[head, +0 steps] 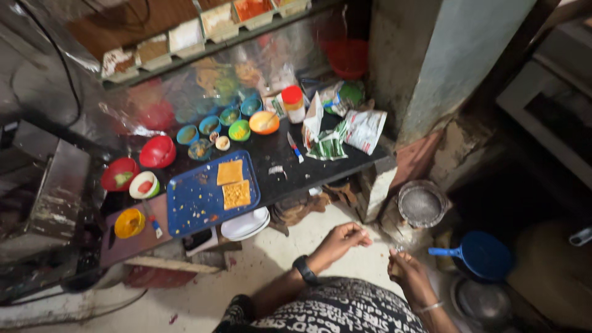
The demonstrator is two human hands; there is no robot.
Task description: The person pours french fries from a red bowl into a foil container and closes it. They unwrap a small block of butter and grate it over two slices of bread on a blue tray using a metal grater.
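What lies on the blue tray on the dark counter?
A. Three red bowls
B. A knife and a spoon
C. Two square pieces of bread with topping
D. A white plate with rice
C: the blue tray carries two square bread slices, one above the other, both with yellow-orange topping; the red bowls stand off the tray, to its left.

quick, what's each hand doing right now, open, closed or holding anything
Left hand: fingers curled in, low beside the dark counter; whether it holds anything cannot be told.
Right hand: fingers loosely curled near the metal strainer; anything held cannot be told.
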